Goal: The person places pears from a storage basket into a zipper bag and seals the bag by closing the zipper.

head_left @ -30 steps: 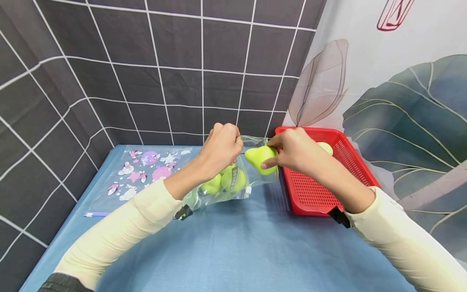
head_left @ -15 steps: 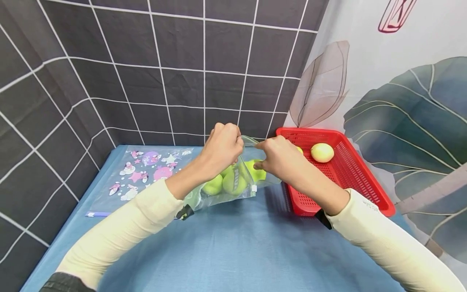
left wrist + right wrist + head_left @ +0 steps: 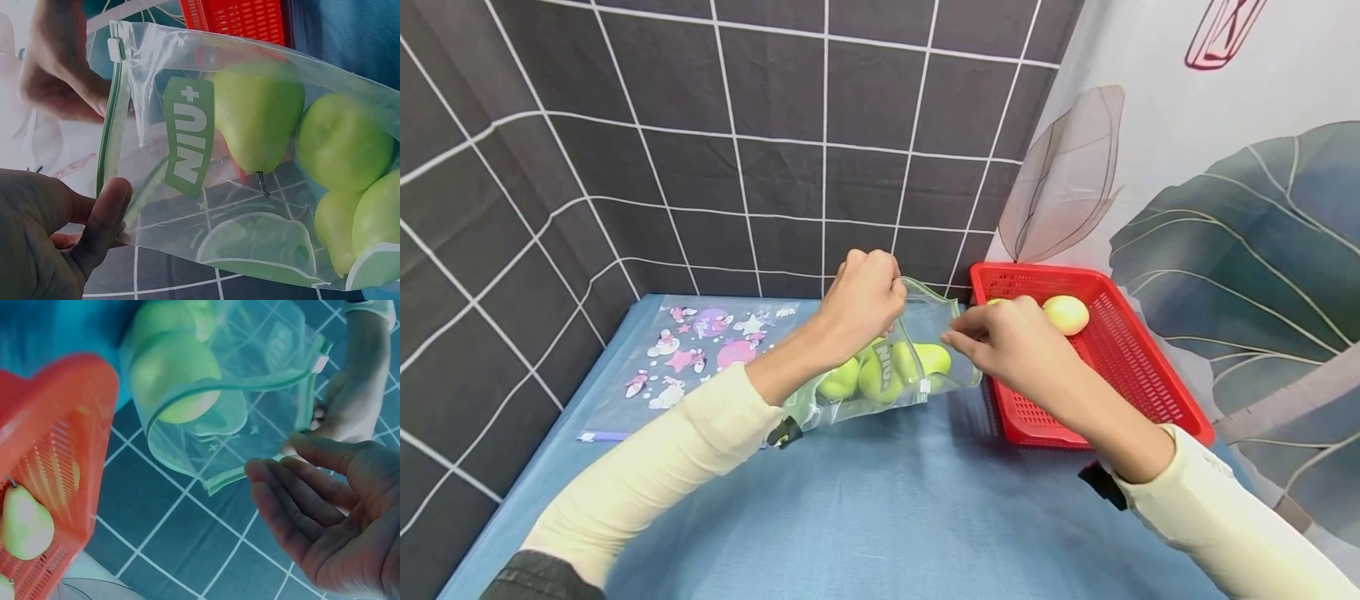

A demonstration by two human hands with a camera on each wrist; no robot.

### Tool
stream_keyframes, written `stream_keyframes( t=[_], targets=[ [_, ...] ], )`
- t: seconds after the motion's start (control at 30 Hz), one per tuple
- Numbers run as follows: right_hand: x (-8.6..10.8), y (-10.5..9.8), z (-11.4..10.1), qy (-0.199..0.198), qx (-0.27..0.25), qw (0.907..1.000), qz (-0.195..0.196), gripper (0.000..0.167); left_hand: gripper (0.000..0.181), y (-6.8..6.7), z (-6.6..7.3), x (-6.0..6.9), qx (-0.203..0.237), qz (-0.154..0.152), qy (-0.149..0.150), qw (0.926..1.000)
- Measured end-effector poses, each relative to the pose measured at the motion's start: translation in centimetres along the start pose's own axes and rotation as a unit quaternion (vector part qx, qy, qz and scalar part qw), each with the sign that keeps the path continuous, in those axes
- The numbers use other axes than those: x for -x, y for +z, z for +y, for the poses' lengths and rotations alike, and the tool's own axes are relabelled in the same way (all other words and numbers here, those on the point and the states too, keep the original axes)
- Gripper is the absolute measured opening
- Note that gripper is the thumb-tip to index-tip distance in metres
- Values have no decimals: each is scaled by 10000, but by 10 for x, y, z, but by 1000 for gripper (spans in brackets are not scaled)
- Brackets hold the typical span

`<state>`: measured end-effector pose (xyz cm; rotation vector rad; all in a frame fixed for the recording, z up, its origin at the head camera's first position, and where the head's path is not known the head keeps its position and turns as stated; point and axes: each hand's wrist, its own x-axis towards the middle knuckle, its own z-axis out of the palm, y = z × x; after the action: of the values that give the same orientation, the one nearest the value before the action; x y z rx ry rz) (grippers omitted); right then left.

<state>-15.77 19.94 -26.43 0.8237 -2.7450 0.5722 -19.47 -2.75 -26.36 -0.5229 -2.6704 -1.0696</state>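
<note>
My left hand (image 3: 867, 292) pinches the rim of a clear zip bag (image 3: 181, 231) between thumb and fingers, seen closely in the left wrist view. Several green pears (image 3: 259, 112) lie inside, some behind the printed label. The bag's mouth gapes to the right, toward my right hand (image 3: 1018, 337). That hand hovers by the opening with loosely bent fingers (image 3: 300, 506) and nothing in them. Its fingertips are close to the bag's green edge; whether they touch it I cannot tell.
A red plastic basket (image 3: 1105, 367) stands at the right with a yellow-green pear (image 3: 25, 522) in it and part of another fruit. Left of the hands, a printed clear bag (image 3: 700, 350) lies flat on the blue cloth (image 3: 880, 500). A dark gridded backdrop (image 3: 775, 167) rises behind.
My right hand has put a pear into the zip bag, let go of it and drawn back to the right. The left hand keeps its grip on the rim.
</note>
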Motion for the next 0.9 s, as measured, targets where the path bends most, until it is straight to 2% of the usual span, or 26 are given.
stream_keyframes(
  t=[0.17, 0.3, 0.43, 0.53, 0.67, 0.8, 0.9],
  targets=[
    [23, 2, -7, 351, -504, 9981, -31, 8, 33, 1, 0, -2, -24, 1, 48, 10000],
    [37, 11, -14, 620, -865, 9935, -394, 22, 32, 2, 0, -4, -10, -6, 40, 10000],
    [44, 23, -19, 914, -975, 9891, -625, 36, 31, 3, 0, -6, 2, 5, 43, 10000],
    [44, 34, -21, 957, -924, 9888, -674, 36, 29, 3, 0, -8, -49, 8, 32, 10000],
    [41, 44, -20, 859, -815, 9906, -691, 25, 32, 1, 0, -10, -445, 20, 29, 9990],
    [38, 45, -20, 755, -694, 9928, -618, 29, 35, -1, -2, -14, -1019, 126, -31, 9947],
    [35, 40, -20, 675, -645, 9944, -505, 30, 31, -5, -7, -18, -1229, 245, -83, 9921]
  ],
)
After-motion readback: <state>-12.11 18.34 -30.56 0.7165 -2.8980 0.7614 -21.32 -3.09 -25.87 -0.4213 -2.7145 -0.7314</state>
